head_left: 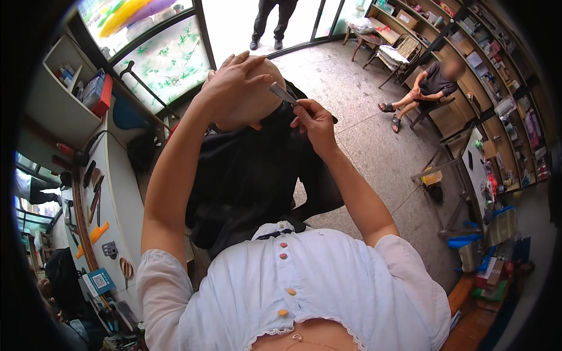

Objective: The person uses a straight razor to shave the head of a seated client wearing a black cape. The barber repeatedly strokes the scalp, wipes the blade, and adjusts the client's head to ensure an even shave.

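A person with a shaved head [264,104] sits in front of me, wrapped in a black cape [246,175]. My left hand [235,81] lies on top of the head, its fingers spread over the scalp. Pinched between the fingers and thumb of my right hand [316,123] is a straight razor [281,92]. Its metal blade points up and left, close to the right side of the head; whether it touches the skin I cannot tell. A dark end of the handle pokes out beside my right hand.
Left of me, a white counter [120,199] holds an orange comb [99,232], scissors [126,269] and brushes before a mirror. A walking cane [143,85] leans by the glass panel. Another person [433,85] sits at right near crowded shelves [497,88]; someone stands in the doorway [274,23].
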Demonstrator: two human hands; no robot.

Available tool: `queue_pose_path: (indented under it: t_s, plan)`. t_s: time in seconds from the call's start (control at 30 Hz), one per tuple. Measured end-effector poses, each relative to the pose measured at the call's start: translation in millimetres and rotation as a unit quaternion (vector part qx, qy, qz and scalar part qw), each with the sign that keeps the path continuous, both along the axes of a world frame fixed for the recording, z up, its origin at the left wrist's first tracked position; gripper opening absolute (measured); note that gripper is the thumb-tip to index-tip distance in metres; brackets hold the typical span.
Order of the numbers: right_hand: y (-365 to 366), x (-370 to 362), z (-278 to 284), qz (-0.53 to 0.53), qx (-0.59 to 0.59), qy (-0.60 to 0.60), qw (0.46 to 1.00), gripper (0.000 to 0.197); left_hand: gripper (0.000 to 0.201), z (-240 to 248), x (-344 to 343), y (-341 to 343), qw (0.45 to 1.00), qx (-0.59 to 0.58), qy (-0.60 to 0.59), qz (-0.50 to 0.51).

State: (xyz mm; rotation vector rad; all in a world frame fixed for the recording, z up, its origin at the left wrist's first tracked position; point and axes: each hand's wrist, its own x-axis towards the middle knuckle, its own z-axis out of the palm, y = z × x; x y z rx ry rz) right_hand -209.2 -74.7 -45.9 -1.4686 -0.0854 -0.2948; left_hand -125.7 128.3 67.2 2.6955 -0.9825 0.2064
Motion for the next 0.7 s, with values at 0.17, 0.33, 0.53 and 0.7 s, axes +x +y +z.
queue_pose_path:
  t_s: [0.17,0.33,0.53,0.7]
  plan:
    - [15.3,15.5,3.4,-0.035,-0.02,-0.035,0.999,0.014,0.076,-14.3,30.6,10.1,0.999,0.005,-0.008,-0.043]
    - [19.2,22.6,7.5,-0.037,-0.065,-0.049,0.996,0.013,0.076,-16.7,56.1,-1.2,0.992,-0.021,0.109,0.053]
    - [14.8,30.0,0.8,-0.068,-0.081,-0.07,0.992,0.01,0.079,-11.3,60.4,-2.7,0.992,0.005,0.11,0.063]
    - [15.5,38.0,0.4,-0.104,-0.111,-0.13,0.98,0.009,0.082,-13.4,69.6,0.1,0.986,-0.027,0.156,0.051]
